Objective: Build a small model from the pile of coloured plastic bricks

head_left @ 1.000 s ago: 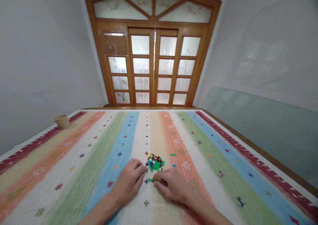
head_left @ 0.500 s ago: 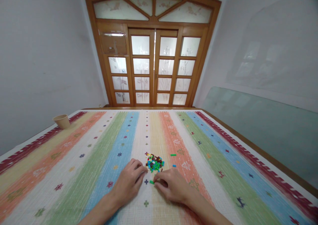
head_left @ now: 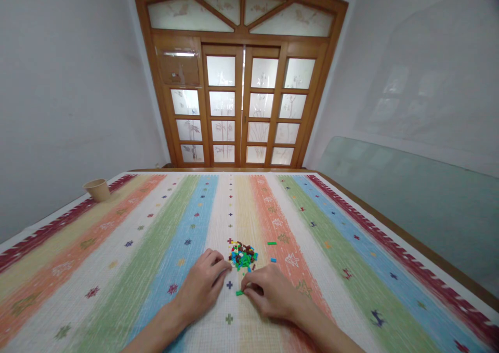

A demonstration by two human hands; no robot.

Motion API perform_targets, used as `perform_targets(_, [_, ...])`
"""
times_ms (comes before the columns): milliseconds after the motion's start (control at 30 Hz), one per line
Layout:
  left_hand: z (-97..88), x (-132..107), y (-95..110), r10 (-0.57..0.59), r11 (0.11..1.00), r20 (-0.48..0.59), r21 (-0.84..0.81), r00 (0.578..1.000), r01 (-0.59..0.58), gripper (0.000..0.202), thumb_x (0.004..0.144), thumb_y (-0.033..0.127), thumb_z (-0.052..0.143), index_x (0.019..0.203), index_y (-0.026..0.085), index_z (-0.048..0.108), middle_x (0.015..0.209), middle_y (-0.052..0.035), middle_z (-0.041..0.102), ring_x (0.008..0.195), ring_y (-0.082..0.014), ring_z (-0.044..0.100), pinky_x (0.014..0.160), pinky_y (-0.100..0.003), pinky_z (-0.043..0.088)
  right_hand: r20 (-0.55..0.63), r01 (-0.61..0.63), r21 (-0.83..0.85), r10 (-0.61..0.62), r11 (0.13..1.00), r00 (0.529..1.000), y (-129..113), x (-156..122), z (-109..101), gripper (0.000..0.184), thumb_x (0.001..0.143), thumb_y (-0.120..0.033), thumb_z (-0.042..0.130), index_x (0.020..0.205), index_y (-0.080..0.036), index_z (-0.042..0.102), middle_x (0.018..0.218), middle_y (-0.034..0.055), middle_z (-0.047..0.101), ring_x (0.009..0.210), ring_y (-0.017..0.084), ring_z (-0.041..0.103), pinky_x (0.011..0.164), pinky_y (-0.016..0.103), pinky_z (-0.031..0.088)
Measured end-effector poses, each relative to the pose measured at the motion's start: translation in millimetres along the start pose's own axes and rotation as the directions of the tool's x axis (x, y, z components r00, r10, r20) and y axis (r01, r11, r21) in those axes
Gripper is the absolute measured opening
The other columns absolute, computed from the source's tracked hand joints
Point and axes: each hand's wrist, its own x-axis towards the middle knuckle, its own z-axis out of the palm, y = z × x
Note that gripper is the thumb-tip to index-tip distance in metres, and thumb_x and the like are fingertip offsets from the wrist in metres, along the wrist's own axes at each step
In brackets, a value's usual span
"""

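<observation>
A small heap of tiny toy building bricks [head_left: 243, 256], green, blue, brown, white, red and yellow, lies on the striped cloth. My left hand [head_left: 206, 281] rests just left of the heap, its fingers bent and drawn together close to the thumb. Whether anything sits between those fingertips is hidden. On the near side of the heap, my right hand [head_left: 268, 290] is closed in a pinch. A flat green brick [head_left: 239, 292] shows at the tips of its thumb and forefinger, low over the cloth or touching it.
Right of the heap lie a loose green brick [head_left: 272, 243] and a blue brick [head_left: 273, 260]. A brown paper cup [head_left: 97, 190] stands at the table's far left. Striped cloth [head_left: 128, 270] covers the table. Beyond its far edge are wooden glazed doors [head_left: 241, 103].
The green brick at my right fingertips has shifted slightly nearer to me and turned a little. My left hand and the heap look unmoved.
</observation>
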Motion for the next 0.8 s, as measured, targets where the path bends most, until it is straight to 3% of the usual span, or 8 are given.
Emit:
perform_targets(567, [2.2,-1.7,-3.3,-0.019,1.0,0.028,0.002,0.999,0.019,0.02,0.096,0.01,0.055,0.102,0.023,0.069,0.097,-0.0057,0.066,0.094,-0.0241,0.063,0.083,-0.036,0.052,0.034,0.04,0.025,-0.041,0.999,0.999,-0.3,-1.9,-0.3,0.021,0.081,-0.015,0.063,0.093,-0.023,0.078,0.078,0.002,0.078,0.072,0.017,0.07,0.07,0.024,0.044])
perform_targets(800, [3.0,-2.7,-4.4,-0.01,1.0,0.038,0.001,0.999,0.01,0.021,0.096,0.009,0.054,0.103,0.023,0.069,0.098,-0.0058,0.066,0.094,-0.0241,0.062,0.083,-0.036,0.051,-0.019,-0.052,-0.016,0.052,0.999,0.998,-6.0,-0.1,-4.1,0.032,0.097,-0.03,0.055,0.123,-0.027,0.073,0.093,0.0057,0.082,0.082,0.022,0.075,0.076,0.028,0.046])
